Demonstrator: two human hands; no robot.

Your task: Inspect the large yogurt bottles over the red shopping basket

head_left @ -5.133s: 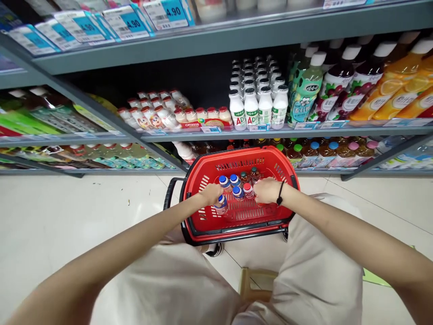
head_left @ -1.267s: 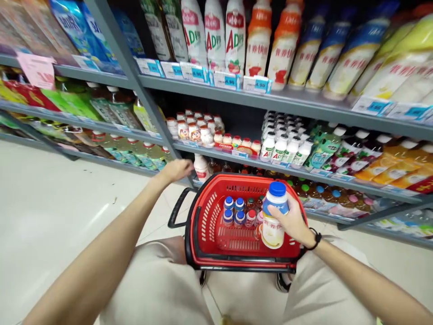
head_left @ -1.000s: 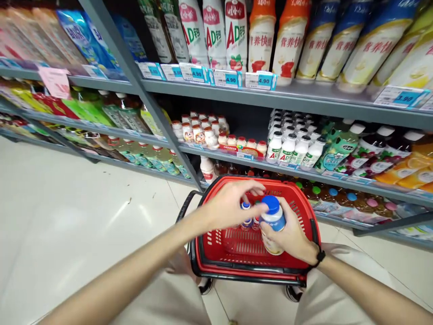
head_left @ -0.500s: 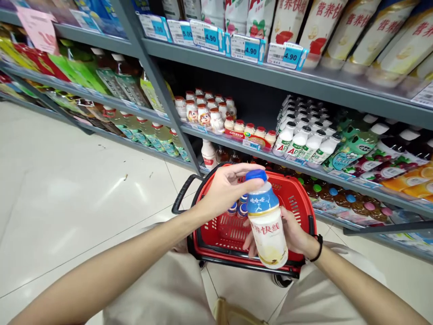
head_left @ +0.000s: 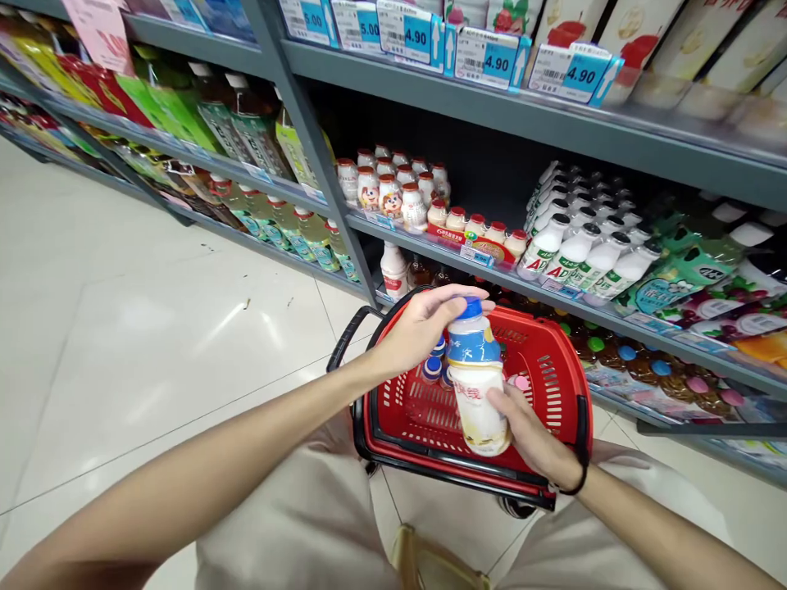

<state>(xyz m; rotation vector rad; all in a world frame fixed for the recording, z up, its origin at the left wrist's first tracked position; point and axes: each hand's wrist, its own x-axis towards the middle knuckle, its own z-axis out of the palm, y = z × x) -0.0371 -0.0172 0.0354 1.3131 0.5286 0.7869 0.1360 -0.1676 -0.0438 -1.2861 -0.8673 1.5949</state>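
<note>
Clasping a drink bottle [head_left: 474,385] over the red basket [head_left: 569,385], I had my curled left hand [head_left: 421,329] at its ten o'clock, my cupped right hand [head_left: 529,434] at four.

We are reading 4.90 on the blue price tags [head_left: 581,75] along the shelf edge [head_left: 492,106], 5.00 on a tag [head_left: 360,23] further left, "快线" on the large bottle [head_left: 476,401] we are holding, and "AD" on the small white bottles [head_left: 544,258] on the shelf below.
</note>
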